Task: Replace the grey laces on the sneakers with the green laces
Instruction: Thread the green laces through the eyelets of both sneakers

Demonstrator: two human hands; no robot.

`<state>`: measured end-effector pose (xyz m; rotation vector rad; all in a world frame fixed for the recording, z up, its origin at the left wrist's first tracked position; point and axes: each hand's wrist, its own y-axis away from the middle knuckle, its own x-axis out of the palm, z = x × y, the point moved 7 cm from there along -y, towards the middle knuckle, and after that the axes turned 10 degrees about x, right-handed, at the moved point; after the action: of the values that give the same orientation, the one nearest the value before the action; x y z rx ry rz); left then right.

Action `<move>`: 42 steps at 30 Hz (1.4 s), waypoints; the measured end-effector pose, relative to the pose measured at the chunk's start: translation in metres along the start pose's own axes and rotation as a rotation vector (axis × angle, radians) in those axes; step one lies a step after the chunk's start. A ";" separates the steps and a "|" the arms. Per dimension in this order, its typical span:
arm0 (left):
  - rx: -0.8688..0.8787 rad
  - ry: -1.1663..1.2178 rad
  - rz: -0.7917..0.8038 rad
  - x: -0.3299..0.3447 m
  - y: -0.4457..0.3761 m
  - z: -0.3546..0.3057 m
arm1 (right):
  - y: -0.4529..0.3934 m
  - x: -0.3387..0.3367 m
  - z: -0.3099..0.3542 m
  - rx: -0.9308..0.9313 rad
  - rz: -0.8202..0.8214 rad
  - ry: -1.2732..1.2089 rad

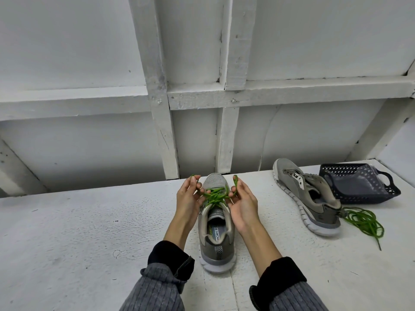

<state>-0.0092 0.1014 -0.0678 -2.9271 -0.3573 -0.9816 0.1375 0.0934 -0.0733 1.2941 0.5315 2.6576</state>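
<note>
Hands, left (190, 198) and right (241, 202), each grip pinching green lace (216, 194) over sneaker (216, 234).

Mesh-cloth sneaker (214, 185), woven green lace (216, 195), perforated plastic basket (357, 176), rough matt white-painted table (78, 232).

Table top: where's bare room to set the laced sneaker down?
Bare: the wide table stretch left of the left hand, and the strip between the near sneaker and the second sneaker. Crowded: far right, where second sneaker, loose green lace and basket cluster.
</note>
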 end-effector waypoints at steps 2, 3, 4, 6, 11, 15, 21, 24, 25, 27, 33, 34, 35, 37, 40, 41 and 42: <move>0.025 0.036 -0.072 -0.001 0.000 0.001 | -0.001 0.001 0.000 0.022 -0.005 -0.038; 0.035 0.073 -0.112 -0.004 -0.001 0.002 | -0.002 0.001 -0.001 0.039 -0.007 -0.069; 0.039 0.111 -0.149 -0.007 -0.002 0.004 | -0.003 0.000 -0.001 0.058 -0.010 -0.099; 0.037 0.137 -0.196 -0.013 -0.004 0.006 | -0.005 -0.002 -0.002 0.093 -0.012 -0.129; 0.028 0.037 -0.207 -0.027 -0.007 0.003 | -0.008 -0.009 -0.002 0.139 -0.046 -0.098; 0.035 -0.060 -0.192 -0.030 -0.008 0.005 | -0.010 -0.017 -0.003 0.134 -0.079 -0.116; 0.048 -0.441 -0.069 -0.045 0.004 0.020 | -0.009 -0.052 0.001 -0.032 -0.265 0.353; 0.056 -0.523 -0.042 -0.040 0.014 0.038 | -0.015 -0.070 -0.027 0.014 -0.286 0.593; 0.053 -0.521 -0.050 -0.036 0.017 0.042 | -0.015 -0.070 -0.035 0.033 -0.262 0.612; 0.033 -0.478 -0.076 -0.033 0.020 0.043 | -0.018 -0.066 -0.045 0.048 -0.208 0.577; 0.044 -0.508 -0.168 -0.053 -0.001 0.016 | -0.035 -0.022 -0.058 0.063 -0.151 0.659; 0.038 -0.512 -0.175 -0.054 -0.003 0.013 | -0.037 -0.017 -0.059 0.053 -0.151 0.671; 0.025 -0.547 -0.188 -0.060 -0.005 0.010 | -0.039 -0.014 -0.064 0.060 -0.154 0.689; 0.002 -0.640 -0.192 -0.072 -0.007 0.015 | -0.042 -0.017 -0.073 0.088 -0.174 0.719; -0.010 -0.747 -0.218 -0.077 -0.001 0.014 | -0.064 -0.047 -0.090 0.101 -0.195 0.705; 0.006 -0.782 -0.219 -0.073 0.000 0.007 | -0.063 -0.047 -0.088 0.106 -0.185 0.712; 0.021 -0.840 -0.216 -0.069 0.001 0.001 | -0.062 -0.048 -0.086 0.105 -0.177 0.738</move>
<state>-0.0617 0.0859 -0.1102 -3.1615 -0.6933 0.3124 0.0981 0.1162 -0.1800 0.2101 0.8226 2.9112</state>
